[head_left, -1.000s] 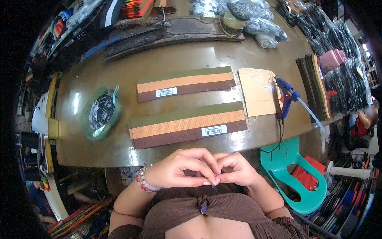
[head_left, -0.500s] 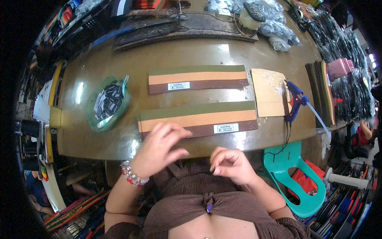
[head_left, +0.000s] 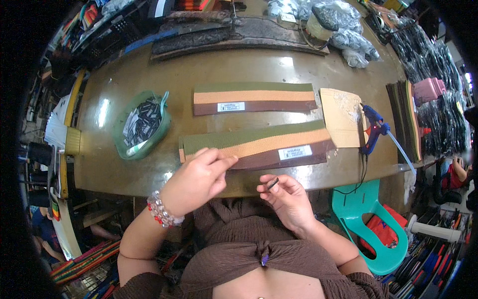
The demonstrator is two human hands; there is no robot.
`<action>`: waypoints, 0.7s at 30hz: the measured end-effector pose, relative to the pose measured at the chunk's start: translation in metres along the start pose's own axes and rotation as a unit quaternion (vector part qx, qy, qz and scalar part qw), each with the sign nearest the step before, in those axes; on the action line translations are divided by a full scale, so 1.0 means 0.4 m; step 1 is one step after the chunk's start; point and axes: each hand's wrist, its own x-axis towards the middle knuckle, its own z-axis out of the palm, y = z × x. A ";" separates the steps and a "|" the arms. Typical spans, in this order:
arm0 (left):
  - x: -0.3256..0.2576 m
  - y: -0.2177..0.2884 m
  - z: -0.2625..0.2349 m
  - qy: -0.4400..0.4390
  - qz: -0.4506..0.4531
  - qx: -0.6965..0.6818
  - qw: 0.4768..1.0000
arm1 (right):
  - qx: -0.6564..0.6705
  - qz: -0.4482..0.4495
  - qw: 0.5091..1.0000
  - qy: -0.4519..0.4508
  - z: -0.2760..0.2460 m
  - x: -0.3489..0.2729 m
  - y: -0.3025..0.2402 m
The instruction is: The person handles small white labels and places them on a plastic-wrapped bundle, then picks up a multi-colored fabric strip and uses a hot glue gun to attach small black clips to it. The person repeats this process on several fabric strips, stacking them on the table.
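My left hand [head_left: 201,174], a beaded bracelet on its wrist, has its fingers closed on the near edge of a striped webbing strip [head_left: 259,142]. That strip is green, tan and brown with a white label near its right end, and it lies slightly askew over another layer. Between thumb and fingers of my right hand [head_left: 286,194] is a small dark flat piece [head_left: 273,184], held just off the table's near edge. Farther back, a similar striped strip [head_left: 254,96] lies flat with its label at the lower left.
A green bowl [head_left: 168,127] of small dark pieces and labels stands left. On the right are a stained tan board [head_left: 341,117], a blue glue gun [head_left: 371,130] with its cord hanging down, and stacked strips [head_left: 401,119]. A green plastic chair [head_left: 341,209] stands at the near right.
My left hand has come down onto the near strip, whose upper layer now sits askew. My right hand has turned, showing the small dark piece more clearly.
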 end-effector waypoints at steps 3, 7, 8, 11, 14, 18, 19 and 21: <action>0.004 0.048 0.014 0.019 -0.046 -0.088 0.995 | 0.038 -0.008 0.999 -0.007 0.017 0.009 0.009; 0.010 0.105 0.030 0.041 -0.089 -0.163 0.982 | 0.066 -0.044 0.997 -0.003 0.039 0.020 0.022; 0.012 0.113 0.033 0.045 -0.102 -0.176 0.978 | 0.068 -0.052 0.996 -0.001 0.043 0.022 0.023; 0.018 0.126 0.041 0.061 -0.112 -0.196 0.972 | 0.069 -0.063 0.996 0.011 0.054 0.024 0.026; 0.017 0.132 0.047 0.070 -0.113 -0.204 0.970 | 0.063 -0.051 0.996 0.029 0.058 0.023 0.026; 0.014 0.132 0.047 0.059 -0.146 -0.233 0.960 | 0.068 -0.039 0.996 0.036 0.057 0.022 0.028; 0.014 0.132 0.046 0.067 -0.128 -0.224 0.964 | 0.069 -0.036 0.996 0.042 0.057 0.023 0.029; 0.015 0.130 0.046 0.073 -0.116 -0.221 0.966 | 0.077 -0.038 0.996 0.030 0.059 0.025 0.029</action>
